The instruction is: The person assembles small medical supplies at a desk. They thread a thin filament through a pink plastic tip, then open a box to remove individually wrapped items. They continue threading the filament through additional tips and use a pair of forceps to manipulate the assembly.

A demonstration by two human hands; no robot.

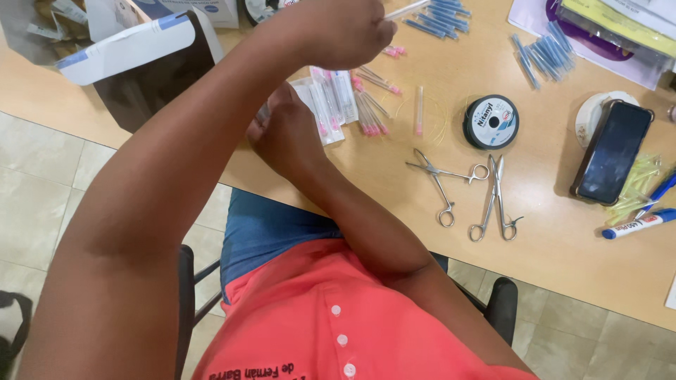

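My left hand [338, 28] is raised above the wooden table [563, 253], its fingers closed on a thin white tube [406, 9] that sticks out to the right. My right hand [285, 134] rests lower, at the table's near edge, curled beside clear packets of pink-hubbed needles [329, 105]; what it grips is hidden by the hand itself. Loose pink-hubbed needles [370, 112] lie just right of the packets.
A black spool of thread [491, 121], needle-holder forceps [442, 184] and scissors [497, 200] lie mid-table. Blue-capped needles [546, 56] lie behind, with more blue-capped needles [440, 17] at the top. A phone [611, 151], yellow caps [637, 186] and a marker [637, 225] sit right. A white box [134, 49] stands left.
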